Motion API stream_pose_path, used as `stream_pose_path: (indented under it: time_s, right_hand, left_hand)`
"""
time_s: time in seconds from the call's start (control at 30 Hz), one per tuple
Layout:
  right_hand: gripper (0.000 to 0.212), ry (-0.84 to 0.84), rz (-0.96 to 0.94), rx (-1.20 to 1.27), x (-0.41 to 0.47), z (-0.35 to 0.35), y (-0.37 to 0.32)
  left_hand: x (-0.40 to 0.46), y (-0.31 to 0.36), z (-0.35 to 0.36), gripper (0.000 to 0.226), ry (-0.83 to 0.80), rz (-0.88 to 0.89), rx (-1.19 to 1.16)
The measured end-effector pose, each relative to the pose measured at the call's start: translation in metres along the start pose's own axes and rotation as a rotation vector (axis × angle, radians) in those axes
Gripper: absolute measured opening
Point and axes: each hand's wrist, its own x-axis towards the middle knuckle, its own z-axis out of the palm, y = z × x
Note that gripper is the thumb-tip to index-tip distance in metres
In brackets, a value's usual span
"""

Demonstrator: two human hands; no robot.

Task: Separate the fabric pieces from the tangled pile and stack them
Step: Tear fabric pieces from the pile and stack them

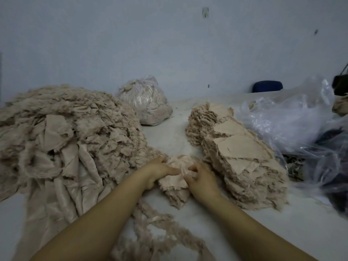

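Both forearms come in from the bottom edge and meet in the middle of the pale table [169,129]. To their left lies the biggest thing, the tangled pile [62,132] of beige frayed fabric, which spreads from the far left nearly to the hands. On the right is the stack [239,153] of sorted pieces, a long ridge whose long axis runs from near right to far centre. Between these two sits the small bundle of fabric pieces [177,178], directly under the hands.

Left hand [158,171] rests on the bundle with the thumb stretched over it and the fingers curled into its far edge. Right hand [200,175] pinches the cloth with bent fingers.

The stack lies just beside the right hand, so I judge that this hand carries the freed piece a short way to the right.
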Motion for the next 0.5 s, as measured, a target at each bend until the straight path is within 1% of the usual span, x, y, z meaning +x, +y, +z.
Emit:
stream_pose_path:
  time_s: [0.1, 0.17, 0.2, 0.27, 0.3, 0.37, 0.4, 0.43, 0.5]
  right_hand:
    - [0.032, 0.043, 0.023, 0.221, -0.004, -0.003, -0.001]
    - [0.04, 0.046, 0.061, 0.359, -0.008, -0.004, -0.004]
    - [0.044, 0.035, 0.09, 0.453, -0.011, -0.005, -0.008]
    - [0.05, -0.015, 0.155, 0.709, -0.015, -0.009, -0.018]
    - [0.05, -0.068, 0.18, 0.84, -0.018, -0.012, -0.024]
    - [0.047, -0.18, 0.188, 1.042, -0.021, -0.021, -0.035]
    - [0.043, -0.199, 0.18, 1.108, -0.022, -0.026, -0.039]
    - [0.039, -0.182, 0.162, 1.146, -0.021, -0.032, -0.043]
    - [0.034, -0.054, 0.112, 1.174, -0.016, -0.049, -0.048]
  left_hand:
    - [-0.008, 0.006, -0.001, 0.049, -0.022, -0.076, -0.263]
    - [-0.017, 0.013, -0.006, 0.03, -0.068, -0.112, -0.411]
    - [-0.021, 0.017, -0.01, 0.024, -0.095, -0.116, -0.458]
    - [-0.03, 0.027, -0.016, 0.019, -0.138, -0.099, -0.515]
    - [-0.037, 0.033, -0.018, 0.018, -0.151, -0.082, -0.534]
    - [-0.048, 0.046, -0.019, 0.022, -0.178, -0.035, -0.564]
    - [-0.052, 0.052, -0.017, 0.025, -0.195, -0.01, -0.586]
    - [-0.055, 0.059, -0.013, 0.025, -0.207, 0.017, -0.614]
    - [-0.055, 0.072, -0.003, 0.018, -0.209, 0.071, -0.681]
